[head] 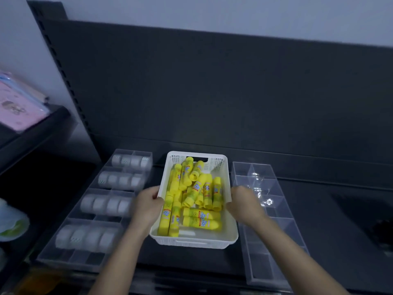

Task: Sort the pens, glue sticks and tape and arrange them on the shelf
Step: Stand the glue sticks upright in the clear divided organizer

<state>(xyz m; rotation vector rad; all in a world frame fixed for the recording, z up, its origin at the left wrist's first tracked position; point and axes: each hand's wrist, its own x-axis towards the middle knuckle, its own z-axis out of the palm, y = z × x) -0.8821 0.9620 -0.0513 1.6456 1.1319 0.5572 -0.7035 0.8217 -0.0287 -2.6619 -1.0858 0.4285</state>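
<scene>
A white perforated basket stands on the dark shelf, holding several yellow glue sticks in a loose pile. My left hand grips the basket's left rim, thumb over the edge. At the right rim my right hand is curled against the basket wall; its grip is blurred. Left of the basket lies a clear divided tray with rows of white tape rolls. A second clear divided tray with nothing in its compartments lies to the right. No pens are visible.
A dark back panel rises behind the shelf. A neighbouring shelf at the left carries pink and blue packets. A white and green object sits at the far left edge. A dark object lies at the far right.
</scene>
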